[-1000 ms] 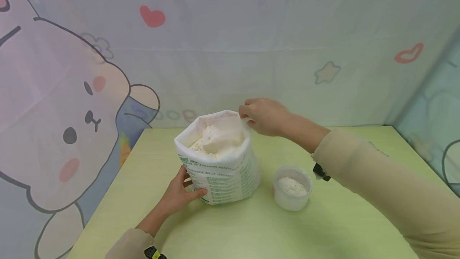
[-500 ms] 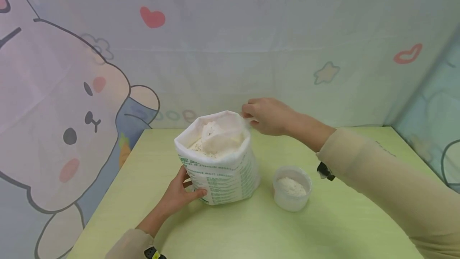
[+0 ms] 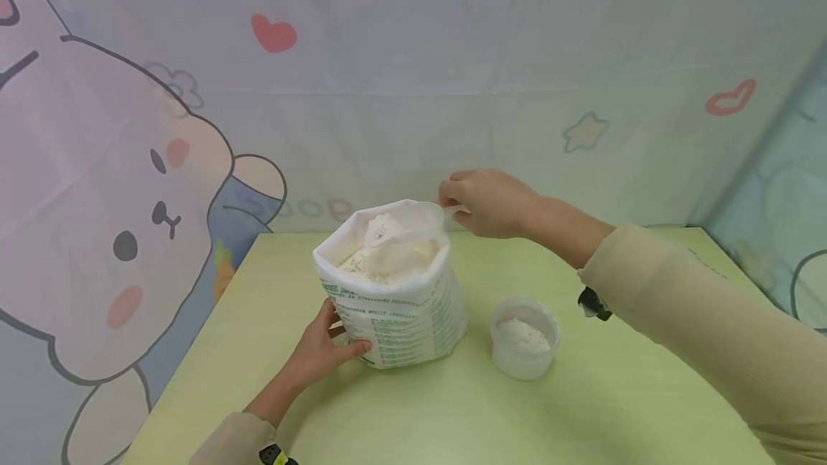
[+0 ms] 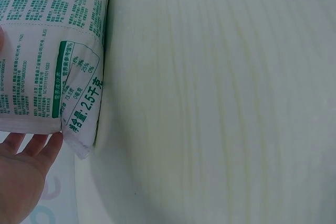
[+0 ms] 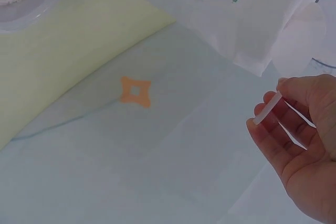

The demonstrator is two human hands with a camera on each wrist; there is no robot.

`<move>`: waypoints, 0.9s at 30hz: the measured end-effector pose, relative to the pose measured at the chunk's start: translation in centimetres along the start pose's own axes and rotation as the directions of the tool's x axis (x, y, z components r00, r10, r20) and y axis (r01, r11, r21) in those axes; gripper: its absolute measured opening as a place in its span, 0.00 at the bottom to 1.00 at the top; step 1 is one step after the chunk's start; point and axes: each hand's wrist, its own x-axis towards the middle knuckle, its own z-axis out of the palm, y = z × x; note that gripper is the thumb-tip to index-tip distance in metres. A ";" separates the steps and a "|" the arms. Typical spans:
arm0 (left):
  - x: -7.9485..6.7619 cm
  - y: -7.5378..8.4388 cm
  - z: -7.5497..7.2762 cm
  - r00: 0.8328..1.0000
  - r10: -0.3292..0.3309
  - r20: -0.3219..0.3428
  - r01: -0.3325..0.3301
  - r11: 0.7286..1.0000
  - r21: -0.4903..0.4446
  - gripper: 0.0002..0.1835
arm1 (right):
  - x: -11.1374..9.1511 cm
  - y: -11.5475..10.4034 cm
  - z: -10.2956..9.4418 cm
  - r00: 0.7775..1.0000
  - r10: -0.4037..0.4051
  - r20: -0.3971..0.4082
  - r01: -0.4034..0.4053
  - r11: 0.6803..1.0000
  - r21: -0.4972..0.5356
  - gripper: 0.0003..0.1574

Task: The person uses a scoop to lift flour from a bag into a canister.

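One powder-filled bag (image 3: 403, 325), nearer the left edge of the surface (image 3: 413, 418) than the right, is gripped by the left hand (image 3: 319, 350), thumb and fingers wide apart, while a scoop (image 3: 416, 230) inside it is pinched at the handle (image 5: 268, 109) by the right hand (image 3: 487, 203).

Table (image 3: 413, 422): free strip along left edge to back left corner, outside the left hand (image 3: 319, 350). Bag (image 3: 403, 332) blocks the middle; narrow gap between it and tub (image 3: 523, 361). Scoop (image 5: 269, 109) and right hand (image 3: 489, 203) obstruct its mouth. Right sleeve (image 3: 698, 321) overhangs right side. Front middle free.
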 end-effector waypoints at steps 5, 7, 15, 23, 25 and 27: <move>-0.2 0.9 0.0 1.000 -0.013 0.003 0.013 1.000 0.006 0.40 | -0.2 0.3 -0.1 1.000 0.004 0.005 -0.004 1.000 0.000 0.09; -0.4 1.6 0.0 1.000 -0.014 0.007 0.014 1.000 0.001 0.39 | -0.3 0.5 -0.2 1.000 0.003 0.003 -0.003 1.000 -0.001 0.09; -0.8 3.5 -0.3 1.000 -0.010 0.021 0.010 1.000 -0.003 0.38 | -0.8 1.3 -0.6 1.000 0.006 -0.018 -0.006 1.000 -0.014 0.09; -0.7 3.2 -0.3 1.000 -0.002 0.022 0.001 1.000 0.009 0.38 | -1.3 2.2 -1.1 0.999 0.044 -0.018 -0.045 0.999 -0.022 0.08; -0.6 3.0 -0.3 1.000 0.005 0.023 -0.005 1.000 0.006 0.38 | -1.6 2.5 -1.2 0.998 0.052 -0.021 -0.053 0.998 -0.023 0.07; -0.5 2.4 -0.3 1.000 0.009 0.024 -0.009 1.000 -0.001 0.39 | -1.9 2.9 -1.3 0.998 0.057 -0.026 -0.057 0.998 -0.023 0.07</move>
